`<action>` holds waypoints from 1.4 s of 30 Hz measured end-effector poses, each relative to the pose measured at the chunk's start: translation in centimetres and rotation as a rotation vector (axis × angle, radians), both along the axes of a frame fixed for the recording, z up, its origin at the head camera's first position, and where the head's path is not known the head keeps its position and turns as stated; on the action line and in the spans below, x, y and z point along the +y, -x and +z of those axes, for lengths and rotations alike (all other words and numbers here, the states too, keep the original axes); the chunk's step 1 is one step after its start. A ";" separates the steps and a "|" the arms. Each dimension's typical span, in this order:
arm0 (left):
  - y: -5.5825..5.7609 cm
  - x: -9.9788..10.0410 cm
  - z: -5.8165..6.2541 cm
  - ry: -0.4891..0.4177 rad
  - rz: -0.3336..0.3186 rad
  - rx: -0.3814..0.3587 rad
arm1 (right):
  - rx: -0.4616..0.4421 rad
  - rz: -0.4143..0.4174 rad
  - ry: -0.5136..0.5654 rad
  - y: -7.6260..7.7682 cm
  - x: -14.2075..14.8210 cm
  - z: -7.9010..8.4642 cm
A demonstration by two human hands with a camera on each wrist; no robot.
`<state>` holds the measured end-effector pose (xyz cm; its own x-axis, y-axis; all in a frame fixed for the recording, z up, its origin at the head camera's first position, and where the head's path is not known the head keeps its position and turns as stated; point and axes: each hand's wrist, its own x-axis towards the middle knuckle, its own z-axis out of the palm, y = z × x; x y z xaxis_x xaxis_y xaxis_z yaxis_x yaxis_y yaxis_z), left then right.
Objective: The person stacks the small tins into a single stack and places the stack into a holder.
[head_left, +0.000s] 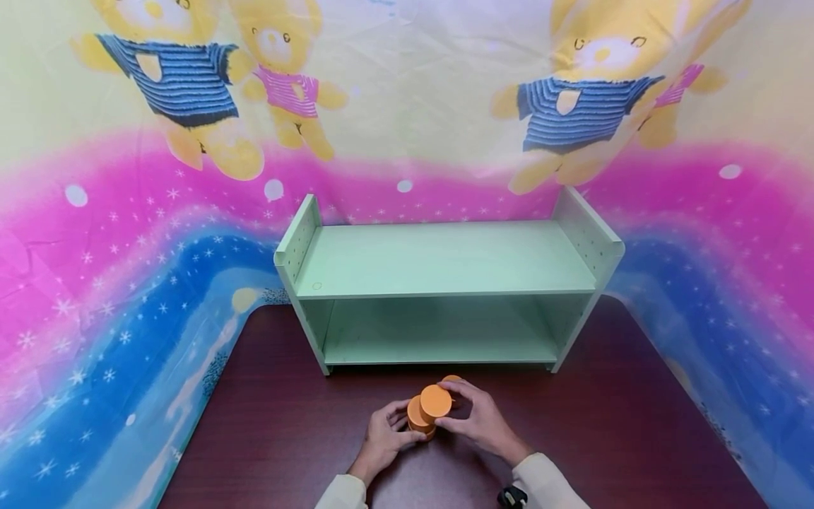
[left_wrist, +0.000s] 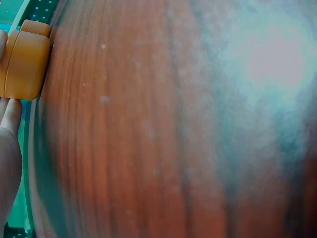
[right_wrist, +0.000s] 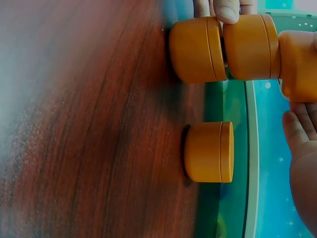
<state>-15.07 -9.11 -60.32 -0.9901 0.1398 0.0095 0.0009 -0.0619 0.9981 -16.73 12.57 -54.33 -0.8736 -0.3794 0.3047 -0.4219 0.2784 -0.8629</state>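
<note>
Several round orange lidded jars are close together near the front of the table. My right hand (head_left: 477, 418) holds the uppermost jar (head_left: 436, 401) between thumb and fingers, overlapping the top of a stack. My left hand (head_left: 384, 433) grips the stacked jar (head_left: 415, 411) from the left side; in the right wrist view its thumb (right_wrist: 228, 12) lies near the joint between the bottom jar (right_wrist: 195, 49) and the middle jar (right_wrist: 250, 47). Another jar (right_wrist: 208, 152) stands upright on the table, apart from the stack. In the left wrist view a jar (left_wrist: 25, 67) shows at the left edge beside the fingers.
A pale green two-tier shelf (head_left: 445, 258) stands behind the jars on the dark wood-grain table (head_left: 254, 424). Its side panels rise above the top board. A printed cloth (head_left: 407, 106) with bears hangs around the table. A black device (head_left: 511, 496) sits at the right wrist.
</note>
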 end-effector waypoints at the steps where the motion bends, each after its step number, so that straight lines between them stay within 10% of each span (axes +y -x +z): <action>1: 0.0 0.0 0.0 0.001 0.001 0.000 | 0.001 0.004 -0.001 -0.2 -0.1 0.5; 7: 0.0 0.0 0.0 0.000 0.007 -0.004 | -0.043 0.033 -0.003 -1.0 -0.6 2.9; 17: 0.1 -0.1 -0.2 0.009 0.001 0.020 | -0.104 0.017 0.027 0.1 -0.6 -0.2; 42: 0.0 -0.1 -0.3 0.058 0.003 0.015 | -0.120 0.028 0.075 0.2 -1.4 -0.7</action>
<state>-15.09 -9.26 -60.62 -0.9904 0.1376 0.0166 0.0162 -0.0039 0.9999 -16.90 11.19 -55.05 -0.8949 -0.3842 0.2271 -0.3210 0.2004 -0.9256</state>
